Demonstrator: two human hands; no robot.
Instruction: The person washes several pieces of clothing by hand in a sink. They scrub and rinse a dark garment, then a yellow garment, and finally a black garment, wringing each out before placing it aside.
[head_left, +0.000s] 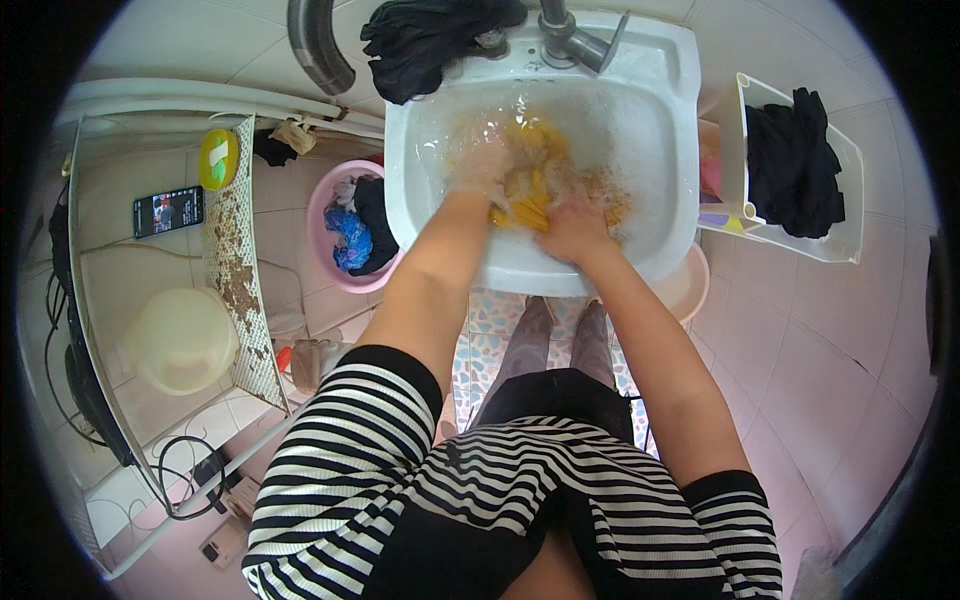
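Both hands are in soapy, cloudy water in a white ceramic washbasin (660, 142). A yellow patterned cloth (529, 199) lies partly under the water between them. My left hand (480, 165) is submerged at the cloth's left side, blurred by the water, so its fingers cannot be made out. At the cloth's lower right, my right hand (576, 229) is closed on its yellow folds. A metal faucet (574, 41) stands at the basin's back. Wet black cloth (427, 45) is draped over the basin's back left corner.
Left of the basin, a pink tub (319, 247) holds blue and black cloth. A rusty metal rack (240, 277) carries a phone (169, 212), a yellow soap dish (219, 159) and a pale bowl (180, 341). At right, a white plastic basket (847, 187) holds black clothing (795, 169).
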